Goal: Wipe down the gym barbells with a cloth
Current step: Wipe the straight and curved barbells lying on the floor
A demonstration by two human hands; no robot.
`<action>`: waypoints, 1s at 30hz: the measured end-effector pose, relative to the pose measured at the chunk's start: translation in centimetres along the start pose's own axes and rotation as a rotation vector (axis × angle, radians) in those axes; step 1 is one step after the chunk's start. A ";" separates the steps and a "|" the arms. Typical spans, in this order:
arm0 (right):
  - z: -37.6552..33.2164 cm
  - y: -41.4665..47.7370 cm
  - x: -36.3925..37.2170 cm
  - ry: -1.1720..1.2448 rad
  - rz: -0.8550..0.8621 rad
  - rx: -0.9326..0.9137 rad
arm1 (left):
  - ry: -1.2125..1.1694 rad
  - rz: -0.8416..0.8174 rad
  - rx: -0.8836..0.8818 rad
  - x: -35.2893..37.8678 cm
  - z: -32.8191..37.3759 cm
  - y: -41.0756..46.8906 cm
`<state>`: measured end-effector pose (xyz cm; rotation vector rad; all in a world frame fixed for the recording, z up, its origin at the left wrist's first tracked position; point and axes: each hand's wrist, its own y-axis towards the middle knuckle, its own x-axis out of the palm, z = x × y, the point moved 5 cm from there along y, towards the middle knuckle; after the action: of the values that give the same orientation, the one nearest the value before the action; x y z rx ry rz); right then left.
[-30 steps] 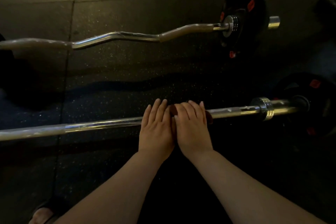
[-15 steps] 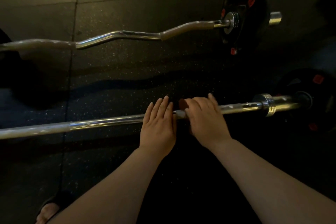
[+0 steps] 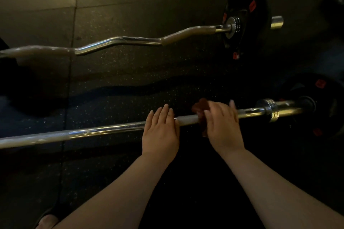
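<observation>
Head view: left hand rests flat on barbell, right hand grips cloth near collar.

1. The straight barbell lies left to right on the floor.
2. Behind it, well apart, lies the curl bar.
3. On it, the left hand rests left of the right hand, which grips the cloth.
4. At its right end sits a plate.

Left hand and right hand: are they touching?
Apart. The head view shows a stretch of bare straight barbell between the left hand and the right hand gripping the cloth.
</observation>
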<state>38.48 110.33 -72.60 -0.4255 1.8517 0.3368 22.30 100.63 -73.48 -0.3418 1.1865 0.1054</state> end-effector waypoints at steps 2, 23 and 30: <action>-0.6 -0.5 0.0 0.030 0.072 0.146 | 0.002 -0.011 -0.029 -0.2 0.3 0.2; -2.5 1.0 0.3 -0.099 -0.071 -0.175 | 0.013 -0.011 0.054 0.8 2.6 1.6; -2.0 0.6 -0.3 -0.115 0.044 0.098 | -0.056 0.038 -0.005 0.5 3.1 1.3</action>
<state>36.64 110.05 -71.72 -0.2926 1.7595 0.2931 24.93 102.76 -73.16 -0.3182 1.1375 0.1503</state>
